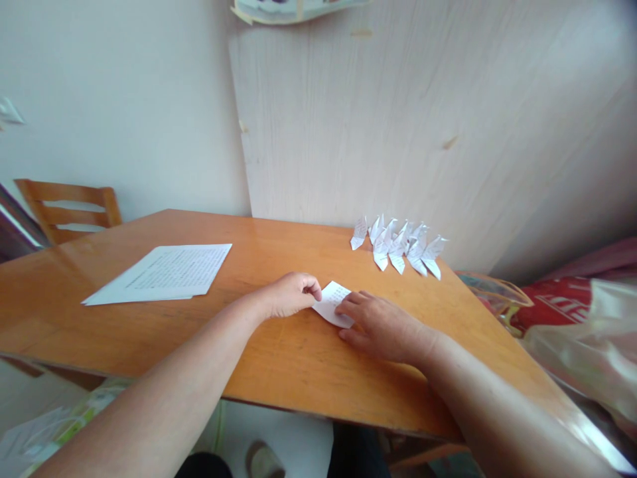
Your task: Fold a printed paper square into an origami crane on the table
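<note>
A small folded piece of white paper [330,302] with printed characters lies on the wooden table in front of me. My left hand [294,294] has its thumb and fingers closed on the paper's left corner. Across the paper's right side rest the fingers of my right hand [375,325], spread out and pressing it to the tabletop. Beyond, near the wall, stand several folded paper cranes [398,249] grouped in rows. A stack of printed sheets [169,272] lies farther to the left.
The wooden table [279,358] meets the wall at the back. A wooden chair [74,202] stands past its far left end. Plastic bags [572,332] and a red package [552,302] crowd the right edge. Another bag [74,418] is below at the left.
</note>
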Available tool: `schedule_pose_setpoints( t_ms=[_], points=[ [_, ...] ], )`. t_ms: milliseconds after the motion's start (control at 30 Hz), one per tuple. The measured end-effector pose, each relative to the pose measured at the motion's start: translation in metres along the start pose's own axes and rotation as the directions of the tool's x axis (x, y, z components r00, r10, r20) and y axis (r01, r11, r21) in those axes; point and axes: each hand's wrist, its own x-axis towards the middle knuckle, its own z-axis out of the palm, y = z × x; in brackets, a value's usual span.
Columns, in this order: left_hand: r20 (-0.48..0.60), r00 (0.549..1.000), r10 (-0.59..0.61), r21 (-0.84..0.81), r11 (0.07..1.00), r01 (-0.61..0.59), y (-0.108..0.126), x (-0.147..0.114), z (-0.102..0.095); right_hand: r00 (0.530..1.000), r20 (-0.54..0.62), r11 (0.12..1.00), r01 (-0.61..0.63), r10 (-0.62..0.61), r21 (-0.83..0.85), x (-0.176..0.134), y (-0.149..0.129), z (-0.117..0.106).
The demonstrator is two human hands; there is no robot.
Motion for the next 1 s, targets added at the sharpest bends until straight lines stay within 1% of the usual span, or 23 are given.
schedule_pose_setpoints(
  t_ms=[100,333,567,700,800,933,1000],
  points=[
    [0.02,1.0,0.024,0.009,1.0,-0.024,-0.007,-0.003,0.001,1.0,0.01,1.0,-0.002,0.001,0.025,-0.001,-0.002,-0.002],
    [-0.012,0.993,0.115,0.078,0.99,-0.114,-0.021,-0.006,0.004,0.999,0.022,0.997,-0.036,0.034,0.065,-0.002,-0.003,-0.004],
    [-0.043,0.993,0.115,0.045,0.993,-0.113,-0.021,-0.006,0.005,0.998,0.028,0.994,-0.056,0.053,0.096,-0.003,-0.005,-0.006],
    [-0.035,0.992,0.118,0.058,0.992,-0.116,-0.02,-0.005,0.005,0.997,0.01,0.988,-0.075,0.075,0.138,-0.004,-0.003,-0.005],
    [-0.047,0.992,0.115,0.015,0.993,-0.115,-0.019,-0.005,0.005,0.997,-0.016,0.981,-0.068,0.072,0.182,-0.004,0.0,-0.006],
    [-0.036,0.997,0.069,-0.022,0.997,-0.07,-0.02,-0.003,0.005,0.998,-0.041,0.961,-0.027,0.04,0.277,0.0,0.004,-0.005],
    [-0.039,0.997,0.061,-0.025,0.998,-0.062,-0.021,-0.003,0.006,0.997,-0.055,0.942,-0.04,0.062,0.334,0.002,0.007,-0.002]
  ],
)
